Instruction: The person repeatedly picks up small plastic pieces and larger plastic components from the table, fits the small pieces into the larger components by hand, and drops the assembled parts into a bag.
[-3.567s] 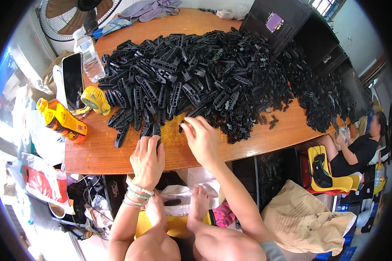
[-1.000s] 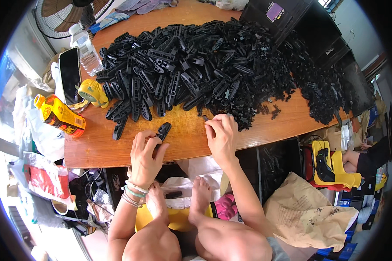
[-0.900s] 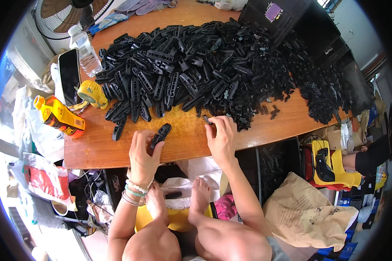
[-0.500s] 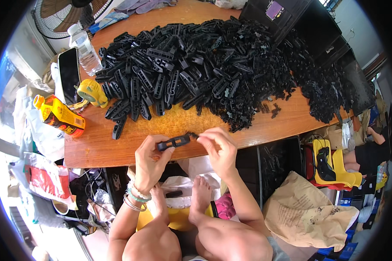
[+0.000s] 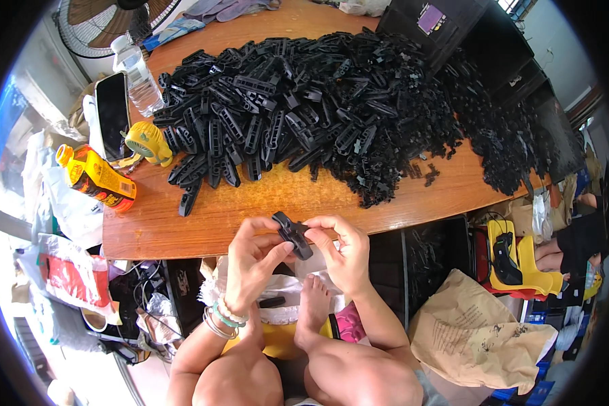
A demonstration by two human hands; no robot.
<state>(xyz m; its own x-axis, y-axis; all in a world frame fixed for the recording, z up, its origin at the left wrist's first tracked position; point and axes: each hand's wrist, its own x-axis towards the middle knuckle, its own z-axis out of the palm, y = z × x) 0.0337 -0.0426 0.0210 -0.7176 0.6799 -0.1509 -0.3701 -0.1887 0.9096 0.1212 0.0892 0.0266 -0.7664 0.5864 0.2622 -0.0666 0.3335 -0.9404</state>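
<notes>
Here's your left hand (image 5: 256, 260), thumb and fingers curled firmly around a long black part (image 5: 291, 233), holding it tilted up over the table's near edge; your right hand (image 5: 342, 256) meets it there, thumb and forefinger pinched nearly closed on a small dark piece (image 5: 304, 229) at its side. Beyond, a heap of black parts (image 5: 271, 111) sprawls across the table (image 5: 162, 233) toward its right end. Along the left edge stand a yellow bottle (image 5: 101, 179), yellow fan (image 5: 149, 143), phone (image 5: 112, 115) and clear bottle (image 5: 139, 84); black crates (image 5: 453, 30) crowd the far right corner.
</notes>
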